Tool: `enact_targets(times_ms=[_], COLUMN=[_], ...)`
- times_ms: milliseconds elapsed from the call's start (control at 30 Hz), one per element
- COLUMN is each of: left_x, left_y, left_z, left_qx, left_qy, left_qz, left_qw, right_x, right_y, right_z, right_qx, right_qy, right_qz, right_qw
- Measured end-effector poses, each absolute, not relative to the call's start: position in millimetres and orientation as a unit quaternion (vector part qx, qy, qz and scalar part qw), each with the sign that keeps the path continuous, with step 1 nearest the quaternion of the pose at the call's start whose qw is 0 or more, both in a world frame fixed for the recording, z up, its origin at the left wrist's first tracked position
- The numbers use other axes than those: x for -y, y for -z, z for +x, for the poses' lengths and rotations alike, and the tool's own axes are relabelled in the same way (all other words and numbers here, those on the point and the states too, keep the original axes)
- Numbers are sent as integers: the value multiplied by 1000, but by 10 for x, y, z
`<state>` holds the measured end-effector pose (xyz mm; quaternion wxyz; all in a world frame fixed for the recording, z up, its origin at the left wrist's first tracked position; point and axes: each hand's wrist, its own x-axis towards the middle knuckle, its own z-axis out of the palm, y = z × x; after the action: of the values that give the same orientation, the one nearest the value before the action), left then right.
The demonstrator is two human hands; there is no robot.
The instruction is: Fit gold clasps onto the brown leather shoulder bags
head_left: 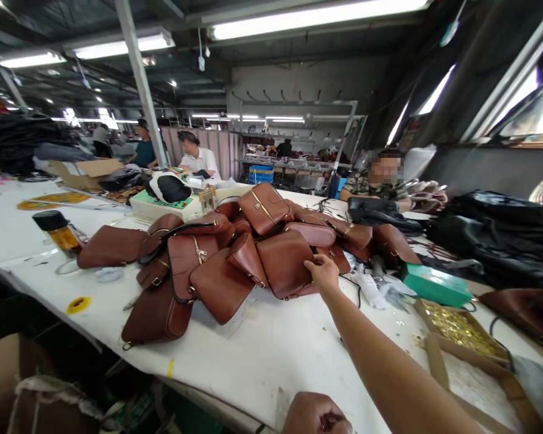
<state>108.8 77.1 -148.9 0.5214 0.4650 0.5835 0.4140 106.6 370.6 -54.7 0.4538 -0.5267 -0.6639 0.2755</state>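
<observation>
Your R hand is at the R edge of a smooth brown bag, front-centre of the pile on the tabletop. The bag lies just L of your fingers, its broad face turned up twd you & its near corner pointing back at the tabletop's near side. It's nearly as wide as it's long, so the long axis is hard to tell; the side edges run roughly away from you w/ a slight slant. R hand is nearer; its grip is narrow, thumb on the front face & fingers at the edge, apparently pinching it. L hand is well back at the bottom of the view, fingers curled in; can't tell if it holds anything.

The bag looks plain, reddish-brown w/ a soft sheen, edges rounded, small metal bit at the bottom corner. It's tilted, leaning on the pile: a folded brown piece touches its L side, a pinkish-brown panel sits just behind, & a zipped bag is higher up. Off to the R, apart from it: green box & tray of gold-coloured bits
</observation>
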Motion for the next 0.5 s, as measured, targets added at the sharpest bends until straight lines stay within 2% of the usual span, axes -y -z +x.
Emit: enact_targets(times_ms=[267,433,500], left_x=[-677,-422,-373], left_y=[1368,1066,878], left_z=[1050,748,696], left_qx=[-566,-550,-515], left_qy=[-484,-593,-627], left_qz=[423,420,386], left_qw=[516,411,438], right_x=[-2712,-1534,-1117], right_y=[15,11,179], right_z=[1796,2385,2421], right_qx=[649,739,750], right_qy=[-207,-82,-86], right_qz=[-438,-345,-343], right_qw=[587,573,559])
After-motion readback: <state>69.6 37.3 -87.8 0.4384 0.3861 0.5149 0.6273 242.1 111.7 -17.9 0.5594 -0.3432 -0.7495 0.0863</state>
